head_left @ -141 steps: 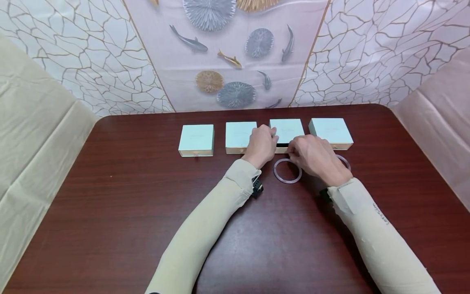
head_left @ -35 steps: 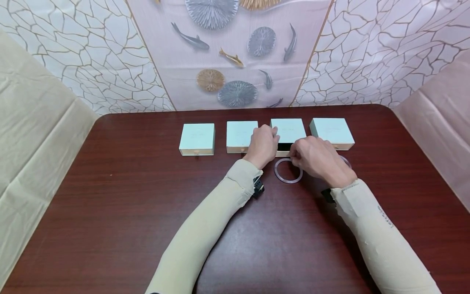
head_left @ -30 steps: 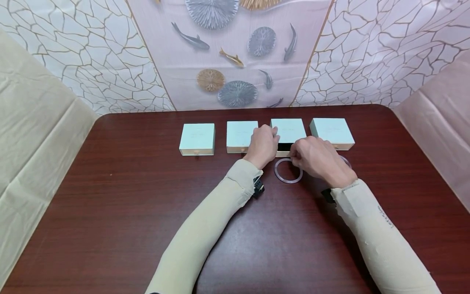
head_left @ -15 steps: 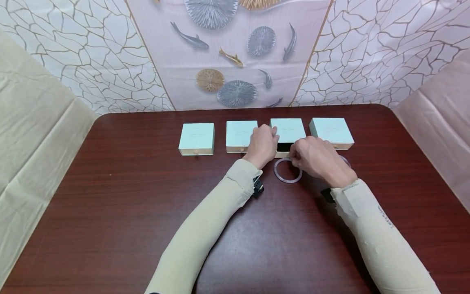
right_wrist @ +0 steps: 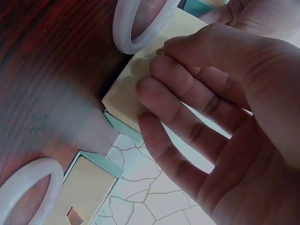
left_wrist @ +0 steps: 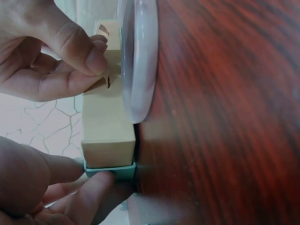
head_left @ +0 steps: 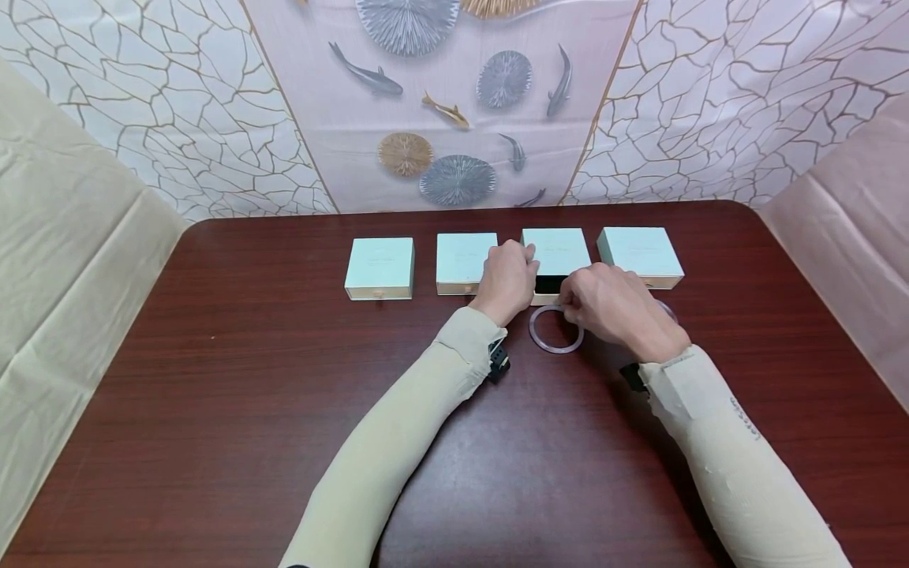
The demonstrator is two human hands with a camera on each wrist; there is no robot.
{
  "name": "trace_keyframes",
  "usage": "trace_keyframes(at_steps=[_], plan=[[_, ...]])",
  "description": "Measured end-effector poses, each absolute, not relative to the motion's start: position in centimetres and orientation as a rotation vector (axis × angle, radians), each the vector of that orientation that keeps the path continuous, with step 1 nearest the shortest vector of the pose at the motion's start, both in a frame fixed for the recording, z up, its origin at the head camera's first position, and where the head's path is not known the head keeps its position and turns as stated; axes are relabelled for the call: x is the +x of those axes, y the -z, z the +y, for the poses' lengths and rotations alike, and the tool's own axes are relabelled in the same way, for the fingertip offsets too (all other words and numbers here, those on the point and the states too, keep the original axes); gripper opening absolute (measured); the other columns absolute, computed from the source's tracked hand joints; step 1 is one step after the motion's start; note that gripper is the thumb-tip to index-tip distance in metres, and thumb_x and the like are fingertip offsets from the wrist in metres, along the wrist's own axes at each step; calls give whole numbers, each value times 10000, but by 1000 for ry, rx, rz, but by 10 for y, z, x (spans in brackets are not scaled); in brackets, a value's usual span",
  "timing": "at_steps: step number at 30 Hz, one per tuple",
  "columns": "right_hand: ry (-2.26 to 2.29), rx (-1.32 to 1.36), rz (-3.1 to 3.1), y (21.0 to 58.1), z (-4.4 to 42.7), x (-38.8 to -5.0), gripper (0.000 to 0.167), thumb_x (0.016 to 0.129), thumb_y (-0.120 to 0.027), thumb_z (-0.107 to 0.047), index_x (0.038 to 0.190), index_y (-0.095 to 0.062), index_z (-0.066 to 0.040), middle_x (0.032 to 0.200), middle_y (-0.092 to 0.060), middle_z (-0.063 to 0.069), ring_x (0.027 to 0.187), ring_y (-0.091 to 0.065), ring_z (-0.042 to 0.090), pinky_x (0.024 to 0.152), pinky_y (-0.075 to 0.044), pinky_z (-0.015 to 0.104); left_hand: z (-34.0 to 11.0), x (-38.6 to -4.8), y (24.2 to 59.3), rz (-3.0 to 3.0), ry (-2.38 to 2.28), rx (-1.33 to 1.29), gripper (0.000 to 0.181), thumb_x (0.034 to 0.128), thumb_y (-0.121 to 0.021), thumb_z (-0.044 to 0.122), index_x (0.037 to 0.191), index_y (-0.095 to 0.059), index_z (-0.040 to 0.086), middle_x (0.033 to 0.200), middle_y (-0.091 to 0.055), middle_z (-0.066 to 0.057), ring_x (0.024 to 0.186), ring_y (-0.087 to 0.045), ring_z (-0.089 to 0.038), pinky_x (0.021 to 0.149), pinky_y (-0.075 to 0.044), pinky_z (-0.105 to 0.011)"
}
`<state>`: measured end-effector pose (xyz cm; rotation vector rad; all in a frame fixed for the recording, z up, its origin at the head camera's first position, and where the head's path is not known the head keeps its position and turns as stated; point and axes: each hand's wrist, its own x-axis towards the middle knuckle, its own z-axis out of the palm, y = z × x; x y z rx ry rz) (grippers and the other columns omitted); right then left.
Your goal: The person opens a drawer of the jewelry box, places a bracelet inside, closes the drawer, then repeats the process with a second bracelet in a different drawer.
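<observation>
A mint-green drawer box (head_left: 555, 246), third from the left in the head view, has its cream drawer (left_wrist: 108, 115) partly pulled out, with a dark gap behind its front. My left hand (head_left: 506, 276) grips the box's outer sleeve (left_wrist: 119, 174) at its left side. With thumb and index finger, my right hand (head_left: 614, 304) pinches the small tab (left_wrist: 107, 81) on the drawer front. A pale lilac bangle (head_left: 557, 350) lies flat on the table just before the drawer. The drawer's inside is mostly hidden by my right hand.
Two more mint boxes (head_left: 379, 264) (head_left: 461, 256) stand to the left, and one box (head_left: 641, 251) to the right, all with drawers in. A second bangle (head_left: 669, 311) lies before the right box, partly behind my right hand. Patterned cloth (head_left: 454, 118) hangs behind the table.
Since the oldest frame the drawer has slid out toward me and its dark gap has widened, my right hand moving slightly with it. Over the last second there is hardly any movement.
</observation>
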<state>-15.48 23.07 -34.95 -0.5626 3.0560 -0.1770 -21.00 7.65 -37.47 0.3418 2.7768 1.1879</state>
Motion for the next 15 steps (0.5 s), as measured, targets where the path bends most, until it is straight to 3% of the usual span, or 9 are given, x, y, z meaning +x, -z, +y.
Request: trace_keyframes(at_steps=[6, 10, 13, 15], plan=[[168, -553, 3050, 350, 230, -155, 282, 798, -637, 14, 632, -664, -213, 601, -538, -41, 616, -467, 150, 504, -369, 322, 77, -210, 375, 2778, -1172, 362, 272, 1068, -544, 183, 1053, -805, 107, 1447, -623, -39, 495, -491, -153, 500, -350, -210], [165, -549, 3037, 349, 231, -155, 268, 809, -637, 11, 655, -685, -204, 608, -555, -39, 621, -482, 151, 514, -379, 323, 76, -210, 375, 2765, -1175, 361, 274, 1068, -543, 175, 1229, -758, 117, 1489, -584, -26, 477, -482, -154, 485, -338, -208], [165, -553, 3032, 348, 231, -155, 260, 809, -641, 13, 676, -702, -202, 627, -579, -41, 630, -496, 149, 519, -390, 322, 76, -210, 375, 2764, -1188, 358, 259, 1065, -547, 168, 1144, -785, 102, 1482, -589, -32, 470, -474, -148, 484, -337, -206], [163, -556, 3031, 348, 231, -154, 260, 806, -644, 14, 676, -699, -205, 634, -584, -41, 634, -500, 149, 523, -393, 321, 77, -210, 375, 2764, -1190, 358, 281, 1067, -545, 169, 987, -798, 76, 1465, -604, -41, 467, -469, -145, 485, -338, -205]])
